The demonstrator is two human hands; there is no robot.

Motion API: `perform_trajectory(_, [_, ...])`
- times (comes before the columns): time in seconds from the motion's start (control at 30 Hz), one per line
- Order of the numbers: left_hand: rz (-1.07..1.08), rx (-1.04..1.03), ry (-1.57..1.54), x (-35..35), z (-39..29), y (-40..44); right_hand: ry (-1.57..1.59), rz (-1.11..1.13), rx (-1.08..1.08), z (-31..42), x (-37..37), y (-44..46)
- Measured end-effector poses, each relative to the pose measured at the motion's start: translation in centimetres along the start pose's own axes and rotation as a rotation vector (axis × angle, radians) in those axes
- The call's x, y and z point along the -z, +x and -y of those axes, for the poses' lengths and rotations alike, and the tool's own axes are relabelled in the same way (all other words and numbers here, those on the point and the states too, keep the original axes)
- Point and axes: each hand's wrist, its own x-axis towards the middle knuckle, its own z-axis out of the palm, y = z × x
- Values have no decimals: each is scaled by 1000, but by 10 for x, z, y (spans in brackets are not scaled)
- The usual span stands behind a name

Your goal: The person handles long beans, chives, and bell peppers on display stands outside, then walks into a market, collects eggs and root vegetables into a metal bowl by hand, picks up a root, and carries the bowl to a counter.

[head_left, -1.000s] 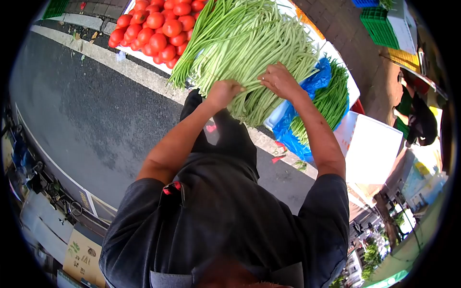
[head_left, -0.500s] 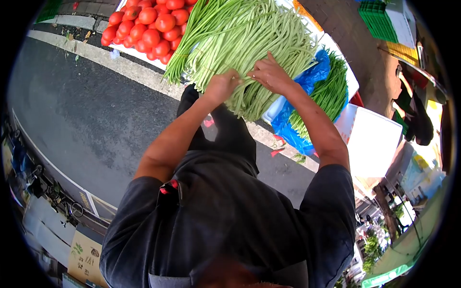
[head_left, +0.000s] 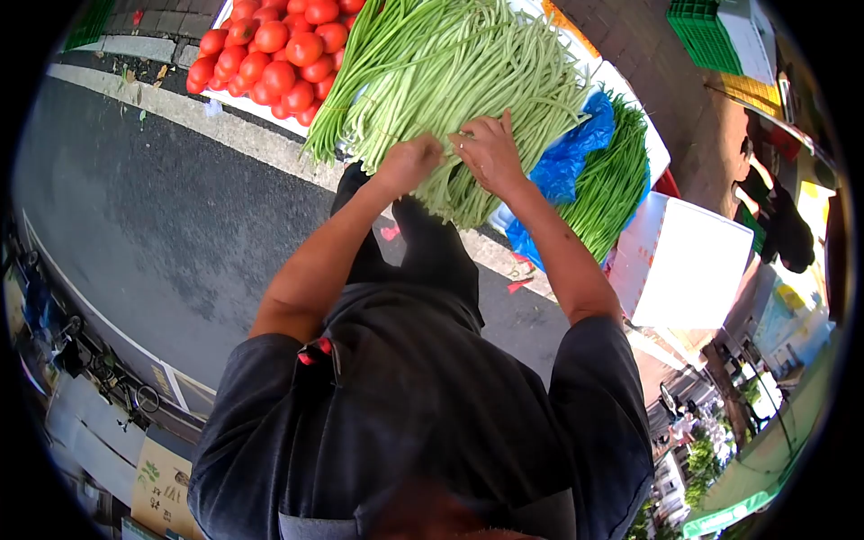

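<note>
Compared with a second ago, the right hand [head_left: 490,155] has drawn in closer to the left hand [head_left: 409,166], and its forearm has swung inward. Both hands are now just beside each other over the near edge of the pile of pale green long beans [head_left: 468,81]. Right fingers are partly spread, the index raised; left fingers are curled and blurred. Whether either set grips a bean, I cannot tell. Left of the pile, darker green stalks [head_left: 362,58] lie against it, and beyond them sit red tomatoes [head_left: 274,58]. Right of the pile are a blue plastic bag [head_left: 585,144], thin dark green stems [head_left: 610,180] and, farther out, a white box [head_left: 702,261].
</note>
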Motion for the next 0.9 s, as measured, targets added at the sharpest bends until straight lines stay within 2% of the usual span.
perform_trajectory(0.1, [-28,98,37,0,-11,-9,80,-310,-531,6,-16,-28])
perform_trajectory(0.2, [-123,55,-1,-11,-14,-19,754,-262,-1266,2,-55,-51])
perform_trajectory(0.3, [-106,116,-26,-18,-20,-32,747,-330,-1166,16,-89,-38])
perform_trajectory(0.33, [-64,175,-51,-20,-25,-38,700,-371,-1233,31,-76,-21])
perform_trajectory(0.43, [-80,133,-48,-33,-27,-55,519,-300,-1214,40,-76,-11])
perform_trajectory(0.57, [-22,-4,-69,-15,-38,-56,588,-235,-1244,38,-56,-17])
perform_trajectory(0.6, [-77,59,-51,-7,-33,-53,670,-377,-1178,30,-67,-28])
perform_trajectory(0.7, [-203,235,-75,26,-3,-29,981,-469,-1223,38,1,-28])
perform_trajectory(0.77, [-393,146,96,28,39,-10,1018,-624,-1067,31,13,-42])
perform_trajectory(0.8, [-405,134,153,30,49,2,1035,-699,-985,30,16,-44])
perform_trajectory(0.9, [-397,140,284,27,62,21,791,-594,-1003,56,16,-27])
